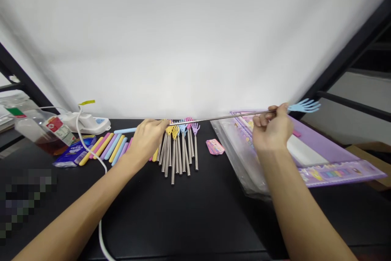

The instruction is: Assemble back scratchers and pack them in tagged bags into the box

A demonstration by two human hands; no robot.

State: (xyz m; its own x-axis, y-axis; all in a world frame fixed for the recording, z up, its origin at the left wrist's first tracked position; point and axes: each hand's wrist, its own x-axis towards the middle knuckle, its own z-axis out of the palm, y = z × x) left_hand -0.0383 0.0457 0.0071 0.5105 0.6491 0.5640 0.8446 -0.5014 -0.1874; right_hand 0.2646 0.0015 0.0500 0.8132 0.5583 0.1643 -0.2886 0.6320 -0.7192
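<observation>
Between my hands stretches an extended telescopic metal back scratcher (220, 117) with a light blue hand-shaped head (304, 106) at its right end. My right hand (271, 128) is closed on the rod just behind that head. My left hand (148, 137) grips the rod's other end with closed fingers. Below the rod, on the black table (183, 212), lies a bunch of collapsed scratchers (179, 149) with yellow, blue, pink and purple heads.
Pastel handle sleeves (108, 145) lie in a row at the left, beside a blue packet (75, 153), a plastic bottle (36, 128) and a white device (87, 122) with a cable. Purple display cards (330, 155) in plastic lie at the right; small pink tags (215, 146) sit between.
</observation>
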